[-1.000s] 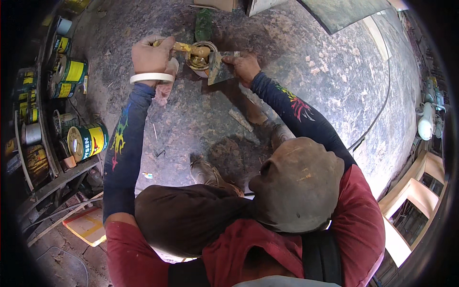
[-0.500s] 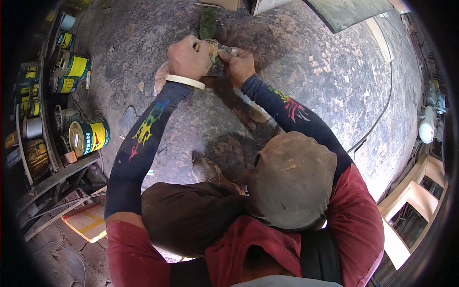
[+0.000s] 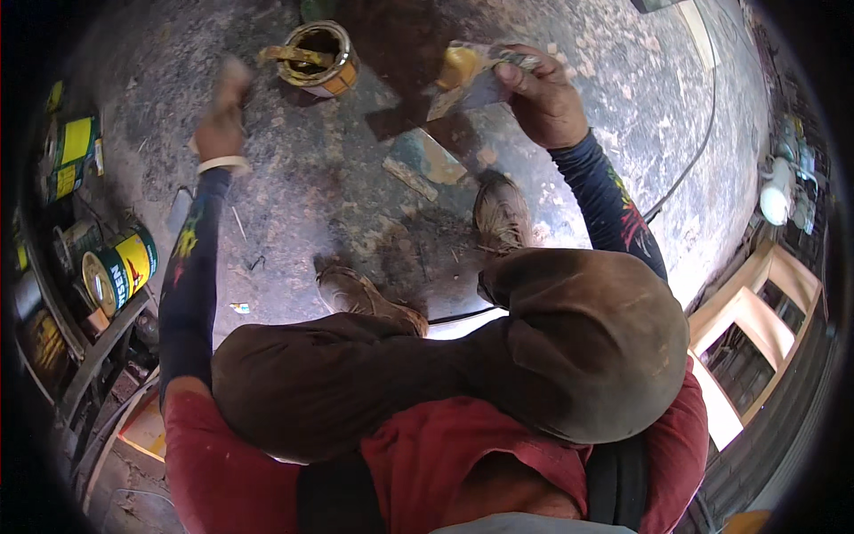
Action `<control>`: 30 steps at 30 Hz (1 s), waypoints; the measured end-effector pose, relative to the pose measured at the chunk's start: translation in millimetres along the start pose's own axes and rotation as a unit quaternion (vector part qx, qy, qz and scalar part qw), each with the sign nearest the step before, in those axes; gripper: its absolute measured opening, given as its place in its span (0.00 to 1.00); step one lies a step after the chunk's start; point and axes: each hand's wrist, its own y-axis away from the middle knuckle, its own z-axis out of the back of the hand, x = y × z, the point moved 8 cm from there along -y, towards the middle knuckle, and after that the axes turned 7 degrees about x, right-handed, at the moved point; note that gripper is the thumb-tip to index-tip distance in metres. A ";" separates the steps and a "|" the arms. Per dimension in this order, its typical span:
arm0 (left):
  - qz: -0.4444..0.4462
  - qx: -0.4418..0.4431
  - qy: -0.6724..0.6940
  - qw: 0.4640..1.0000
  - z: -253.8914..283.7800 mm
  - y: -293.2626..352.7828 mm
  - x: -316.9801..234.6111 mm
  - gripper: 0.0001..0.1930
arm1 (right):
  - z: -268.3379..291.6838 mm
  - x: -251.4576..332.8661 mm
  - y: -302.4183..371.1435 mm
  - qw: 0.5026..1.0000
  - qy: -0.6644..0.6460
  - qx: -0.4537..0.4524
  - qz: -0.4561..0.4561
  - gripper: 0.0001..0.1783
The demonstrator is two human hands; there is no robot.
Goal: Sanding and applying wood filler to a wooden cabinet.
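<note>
Scraper [image 3: 485, 92] shifted right | right fingers [image 3: 523, 80] closed on it | left fingers [image 3: 234, 80] blurred, can't tell | stained floor [image 3: 294, 187], wooden frame [image 3: 752, 319]

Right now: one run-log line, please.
left hand: blurred, grip unclear; right hand: holding flat grey metal scraper with yellow paste; round metal can: on stained grey floor, yellow-smeared stick over rim

Grn/yel can [image 3: 120, 271] is seen L, nr dk beam [image 3: 105, 343]; wood frame [image 3: 769, 325] is set far R, w/ white cyl. obj. [image 3: 776, 200] seen beyond; dk cable [image 3: 702, 169] is laid on floor [image 3: 356, 196].
</note>
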 end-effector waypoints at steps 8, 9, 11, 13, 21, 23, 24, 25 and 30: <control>-0.256 0.000 -0.055 0.965 64.1 -47.4 -213.6 0.18 | 8.6 38.8 -10.5 0.997 0.006 0.009 0.077 0.16; -0.291 -0.039 -0.153 0.944 58.2 -39.3 -235.1 0.22 | -1.5 41.9 -9.9 0.997 0.006 0.008 0.072 0.15; -0.333 -0.053 -0.054 0.940 71.0 -12.5 -269.4 0.26 | -1.9 43.3 -3.0 0.997 0.011 0.002 0.070 0.16; -0.243 0.112 0.072 0.961 43.7 22.0 -283.1 0.37 | -1.1 36.3 0.7 0.999 0.021 -0.002 0.034 0.16; 0.076 0.341 0.009 0.937 -96.6 104.0 -276.2 0.60 | -14.7 4.6 -13.9 0.997 0.065 -0.021 -0.031 0.14; 0.075 0.266 -0.018 0.961 -105.8 115.7 -289.8 0.52 | -25.1 17.2 7.5 0.984 0.162 -0.033 -0.073 0.13; 0.076 0.281 -0.016 0.957 -123.4 133.1 -286.4 0.52 | -30.2 22.8 14.0 0.960 0.261 -0.030 -0.099 0.12; 0.051 0.248 -0.010 0.967 -137.5 144.7 -298.7 0.51 | -30.5 26.7 17.0 0.925 0.359 -0.024 -0.124 0.12; -0.019 0.086 -0.022 0.996 -147.2 253.0 -258.2 0.50 | -99.2 38.0 28.4 0.966 0.213 -0.001 -0.145 0.12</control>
